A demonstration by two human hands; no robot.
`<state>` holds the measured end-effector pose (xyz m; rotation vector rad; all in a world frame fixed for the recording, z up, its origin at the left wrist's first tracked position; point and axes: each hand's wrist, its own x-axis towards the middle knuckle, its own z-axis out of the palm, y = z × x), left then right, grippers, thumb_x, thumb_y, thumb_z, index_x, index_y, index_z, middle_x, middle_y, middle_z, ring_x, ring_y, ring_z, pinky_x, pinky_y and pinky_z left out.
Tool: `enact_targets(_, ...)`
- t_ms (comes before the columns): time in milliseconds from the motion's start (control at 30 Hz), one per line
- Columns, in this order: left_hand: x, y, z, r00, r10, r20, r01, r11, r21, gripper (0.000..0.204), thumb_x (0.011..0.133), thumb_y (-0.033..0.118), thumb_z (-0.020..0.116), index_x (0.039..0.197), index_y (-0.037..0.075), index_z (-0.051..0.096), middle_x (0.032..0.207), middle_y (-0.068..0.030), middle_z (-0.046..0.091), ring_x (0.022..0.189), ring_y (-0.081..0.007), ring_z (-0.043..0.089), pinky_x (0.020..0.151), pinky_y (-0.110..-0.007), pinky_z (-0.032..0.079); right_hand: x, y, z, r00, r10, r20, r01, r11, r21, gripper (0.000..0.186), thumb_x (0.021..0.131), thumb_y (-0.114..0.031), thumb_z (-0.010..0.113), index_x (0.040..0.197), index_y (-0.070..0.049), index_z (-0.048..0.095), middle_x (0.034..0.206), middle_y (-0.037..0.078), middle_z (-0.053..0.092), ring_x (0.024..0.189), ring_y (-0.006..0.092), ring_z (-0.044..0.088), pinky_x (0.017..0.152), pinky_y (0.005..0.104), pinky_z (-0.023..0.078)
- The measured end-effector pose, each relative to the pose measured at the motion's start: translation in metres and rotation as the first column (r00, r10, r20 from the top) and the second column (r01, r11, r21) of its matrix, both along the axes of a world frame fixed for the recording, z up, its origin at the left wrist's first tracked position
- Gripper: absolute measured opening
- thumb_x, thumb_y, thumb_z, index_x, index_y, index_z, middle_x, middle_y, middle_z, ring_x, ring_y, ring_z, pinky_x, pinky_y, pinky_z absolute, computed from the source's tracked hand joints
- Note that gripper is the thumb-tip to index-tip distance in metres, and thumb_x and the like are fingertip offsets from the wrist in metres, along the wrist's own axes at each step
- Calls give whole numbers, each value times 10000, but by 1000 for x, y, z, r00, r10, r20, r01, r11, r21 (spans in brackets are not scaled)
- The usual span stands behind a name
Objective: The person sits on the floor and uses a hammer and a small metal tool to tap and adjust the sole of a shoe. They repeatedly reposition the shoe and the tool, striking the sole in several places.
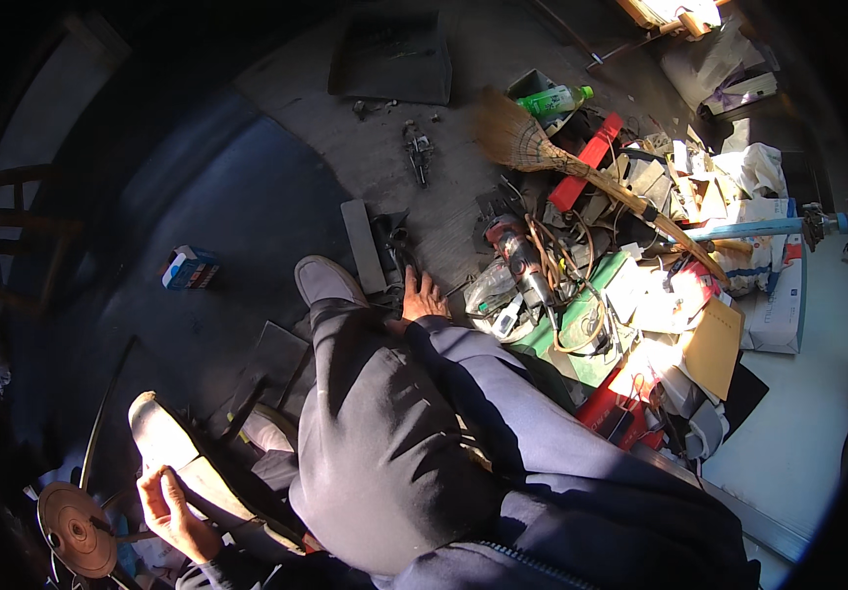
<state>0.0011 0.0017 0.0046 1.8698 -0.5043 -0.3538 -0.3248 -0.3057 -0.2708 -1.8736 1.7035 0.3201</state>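
Note:
My right hand (422, 297) reaches down beside a dark metal tool (394, 246) and a long grey flat piece (365, 246), fingers apart; whether it touches the tool is unclear. My left hand (170, 511) is curled at the lower left, fingertips together against a long, sunlit beige piece (163, 442); what it holds, if anything, is hidden. My grey shoe (327, 277) and dark-trousered leg lie between the hands. A small metal tool (416, 147) lies farther forward on the floor. A red and black power tool (512, 251) with cables sits right of my right hand.
A straw broom (522, 138) lies over a cluttered pile of paper, card, a red bar (586, 162) and a green bottle (552, 101). A dark dustpan (389, 84) is ahead. Left are a small blue carton (188, 268), a wooden chair (26, 226) and a round brown disc (78, 531).

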Motion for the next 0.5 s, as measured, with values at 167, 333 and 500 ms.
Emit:
enact_targets(167,-2,2,0,1000,5,-27,-6,999,-32,159,1024,-42,612,1168,-27,679,1130,-96,704,1085,-168,675,1023,-264,512,-12,10,-21,997,73,-25,-76,982,-173,1198,679,-432,908,1639,-156,246,1568,194,344,1369,437,456,1069,570,451)
enact_targets(333,-4,-3,6,999,27,-28,-27,1000,12,154,1026,-36,608,1165,-25,672,1121,-89,696,1060,-155,666,993,-252,502,-15,-4,-19,999,15,48,-8,987,-161,1044,728,-290,851,1615,-216,305,1467,164,396,1324,428,494,982,526,545)
enact_targets(500,-12,-9,12,999,43,-11,-42,997,66,131,1035,-5,597,1145,-10,668,1096,-73,693,1037,-139,645,961,-242,480,-45,-34,-8,998,-33,-56,24,987,-160,805,815,-289,799,1527,-216,430,1378,170,471,1307,415,521,996,524,537)
